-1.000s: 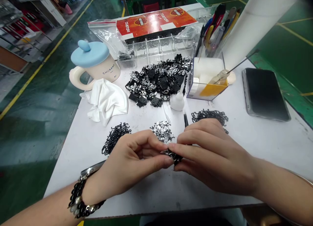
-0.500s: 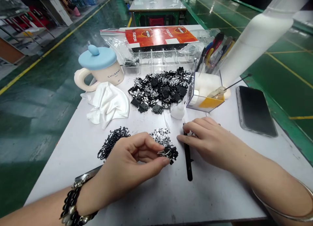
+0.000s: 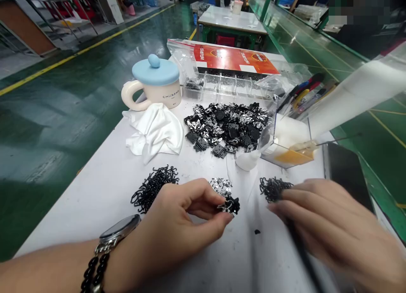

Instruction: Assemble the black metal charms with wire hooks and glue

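Small black-and-silver metal clips sit bunched in a tight pinch in my left hand, thumb and fingertips closed on them, just above the white desk. The left wrist, wearing a wristwatch and a black beaded bracelet, lies low at lower left, with the fingers pointing toward the middle of the frame.

My right hand is at lower right and blurred on this feed, its fingers curled and reaching left. Dark tweezers run beneath them, but through the blur I cannot tell how firmly they are held. Its fingertips are just beside a heap of black wire hooks. A matching heap lies beyond the left hand, and a small patch of silver pieces sits just behind the pinched clips. Farther up, mid-frame, is a large mixed pile of black and silver parts.

This reads to me as small-parts handling, with the left hand steadying the piece. With the clips held like this, the moment calls for the right hand to bring the tweezers or a hook across to them.
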Tool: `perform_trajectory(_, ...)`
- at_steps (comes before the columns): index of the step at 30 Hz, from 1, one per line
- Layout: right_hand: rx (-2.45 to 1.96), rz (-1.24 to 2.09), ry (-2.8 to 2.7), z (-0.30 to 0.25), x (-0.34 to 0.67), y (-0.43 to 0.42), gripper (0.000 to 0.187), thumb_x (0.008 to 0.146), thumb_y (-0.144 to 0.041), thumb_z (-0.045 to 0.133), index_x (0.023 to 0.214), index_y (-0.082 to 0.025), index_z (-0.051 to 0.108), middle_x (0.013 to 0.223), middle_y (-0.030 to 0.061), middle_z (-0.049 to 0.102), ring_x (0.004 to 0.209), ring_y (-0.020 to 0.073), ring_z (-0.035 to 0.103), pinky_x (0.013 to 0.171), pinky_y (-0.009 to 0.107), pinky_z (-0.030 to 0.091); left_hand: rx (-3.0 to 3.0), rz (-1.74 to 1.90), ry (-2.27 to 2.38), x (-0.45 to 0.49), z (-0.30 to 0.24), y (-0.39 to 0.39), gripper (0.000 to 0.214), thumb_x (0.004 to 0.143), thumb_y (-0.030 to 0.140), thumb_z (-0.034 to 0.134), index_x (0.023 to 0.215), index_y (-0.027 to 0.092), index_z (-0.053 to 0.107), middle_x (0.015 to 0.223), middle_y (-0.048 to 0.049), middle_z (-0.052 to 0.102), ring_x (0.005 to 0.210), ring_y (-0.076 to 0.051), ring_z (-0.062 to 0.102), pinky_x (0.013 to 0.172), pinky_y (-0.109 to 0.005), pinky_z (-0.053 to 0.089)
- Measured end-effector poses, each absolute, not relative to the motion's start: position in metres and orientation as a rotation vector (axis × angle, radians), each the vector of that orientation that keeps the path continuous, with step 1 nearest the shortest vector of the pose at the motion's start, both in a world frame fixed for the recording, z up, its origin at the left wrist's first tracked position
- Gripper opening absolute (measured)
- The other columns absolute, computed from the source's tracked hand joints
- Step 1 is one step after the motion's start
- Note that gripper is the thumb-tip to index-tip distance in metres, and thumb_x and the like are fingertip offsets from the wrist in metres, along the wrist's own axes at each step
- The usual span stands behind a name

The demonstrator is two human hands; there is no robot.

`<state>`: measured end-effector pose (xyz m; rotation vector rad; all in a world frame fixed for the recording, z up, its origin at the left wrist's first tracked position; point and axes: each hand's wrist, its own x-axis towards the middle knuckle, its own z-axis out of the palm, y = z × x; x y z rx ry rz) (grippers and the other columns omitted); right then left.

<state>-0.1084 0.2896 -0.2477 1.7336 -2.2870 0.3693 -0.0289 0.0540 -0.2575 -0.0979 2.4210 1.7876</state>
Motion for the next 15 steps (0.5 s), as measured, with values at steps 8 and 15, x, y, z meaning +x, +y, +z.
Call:
perform_trajectory(8,0.969,1.520,-2.394,-0.244,-0.069,0.263,0.013,0.077,-0.010,0.063,0.079,-0.022,0.058,0.063,0.0014,0.061,0.057,0.0173,0.060,0.044,0.028,0.048,0.025,1.793,2.559,-0.023,-0.263,0.057,0.007,0.074,0.023,0.069,0.075,0.019,0.063,0.073,0.0018,0.071,0.067,-0.012,0.069,0.063,-0.013,0.057)
perform_trajectory(15,1.088,1.794,-2.295,-0.249,-0.067,0.252,0.024,0.071,0.002,0.060,0.084,-0.018,0.057,0.065,-0.0004,0.059,0.058,0.0142,0.059,0.052,0.028,0.052,0.087,1.847,2.579,-0.021,-0.264,0.059,0.010,0.074,0.023,0.071,0.076,0.022,0.062,0.077,0.0028,0.072,0.072,-0.014,0.069,0.067,-0.014,0.057)
